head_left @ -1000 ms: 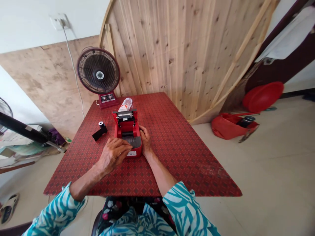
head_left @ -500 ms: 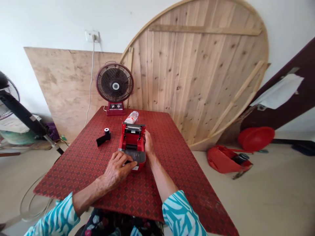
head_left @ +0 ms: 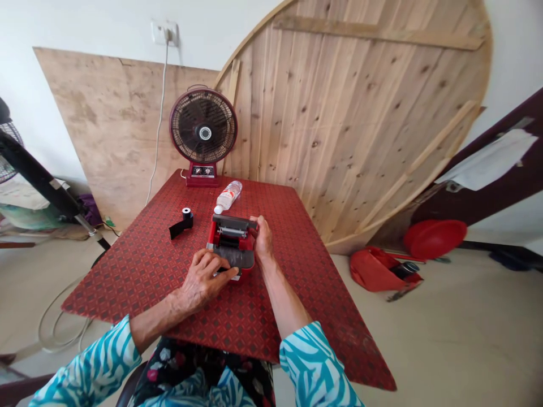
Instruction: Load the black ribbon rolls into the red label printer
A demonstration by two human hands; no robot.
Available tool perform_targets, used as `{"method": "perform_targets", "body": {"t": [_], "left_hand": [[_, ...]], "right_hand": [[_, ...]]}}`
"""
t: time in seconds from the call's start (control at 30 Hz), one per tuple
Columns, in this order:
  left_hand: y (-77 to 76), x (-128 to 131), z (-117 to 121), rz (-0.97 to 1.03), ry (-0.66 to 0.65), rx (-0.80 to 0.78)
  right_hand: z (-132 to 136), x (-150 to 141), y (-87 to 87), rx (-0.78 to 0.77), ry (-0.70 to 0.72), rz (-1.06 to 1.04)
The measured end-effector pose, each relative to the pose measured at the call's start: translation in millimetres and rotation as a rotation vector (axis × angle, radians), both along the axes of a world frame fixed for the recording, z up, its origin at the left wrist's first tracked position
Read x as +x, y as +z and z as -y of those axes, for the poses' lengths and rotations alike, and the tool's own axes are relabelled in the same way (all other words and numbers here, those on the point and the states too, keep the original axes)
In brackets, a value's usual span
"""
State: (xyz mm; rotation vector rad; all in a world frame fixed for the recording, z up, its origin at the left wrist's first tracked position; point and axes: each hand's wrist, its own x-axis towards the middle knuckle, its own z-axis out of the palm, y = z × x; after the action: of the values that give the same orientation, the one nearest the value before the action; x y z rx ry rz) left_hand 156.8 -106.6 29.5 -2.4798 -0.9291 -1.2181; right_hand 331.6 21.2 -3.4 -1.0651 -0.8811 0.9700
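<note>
A small red and black label printer [head_left: 245,259] stands on the table, its lid [head_left: 233,222] raised at the back and leaning forward. Across its front part, dark film-like material [head_left: 232,256] is visible. My left hand [head_left: 206,277] grips the printer's front edge, thumb at the front and fingers curled over the left side. My right hand [head_left: 263,240] is closed around the lid's right end. Left of the printer stands a small roll of black ribbon [head_left: 185,219], its loose end lying on the table. A clear plastic bottle [head_left: 229,195] lies behind the printer.
The table [head_left: 314,305] has a red patterned cover. A dark red fan [head_left: 203,133] stands at its far left, in front of a large round wooden board [head_left: 331,130]. Right on the floor are a red bag [head_left: 369,271] and a red basin [head_left: 436,238].
My right hand has moved up from the printer's right side to the lid's end. The lid has tipped forward from upright. The left hand stays on the front; the view has shifted.
</note>
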Motion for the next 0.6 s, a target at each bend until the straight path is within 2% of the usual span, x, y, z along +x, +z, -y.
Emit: {"method": "perform_targets", "body": {"t": [0.07,0.17,0.3,0.4,0.5,0.6], "left_hand": [[-1.2,1,0,0.004,-0.003,0.003],[-3.7,2,1,0.014,-0.005,0.012],[-4.1,-5,-1,0.105,-0.056,-0.060],[-1.8,-13,-16,0.381,-0.003,-0.308],[-1.0,-15,-41,0.793,0.091,-0.687],[-2.8,-9,-63,1.081,0.034,-1.052]], "right_hand": [[15,-1,2.8,-0.011,-0.020,0.021],[37,-2,3.3,-0.014,0.025,-0.044],[51,-3,3.7,-0.052,0.090,-0.085],[52,-3,6.2,-0.062,0.115,-0.095],[53,-2,9.6,-0.057,0.126,-0.078],[54,-1,13.2,-0.055,0.146,-0.057]]}}
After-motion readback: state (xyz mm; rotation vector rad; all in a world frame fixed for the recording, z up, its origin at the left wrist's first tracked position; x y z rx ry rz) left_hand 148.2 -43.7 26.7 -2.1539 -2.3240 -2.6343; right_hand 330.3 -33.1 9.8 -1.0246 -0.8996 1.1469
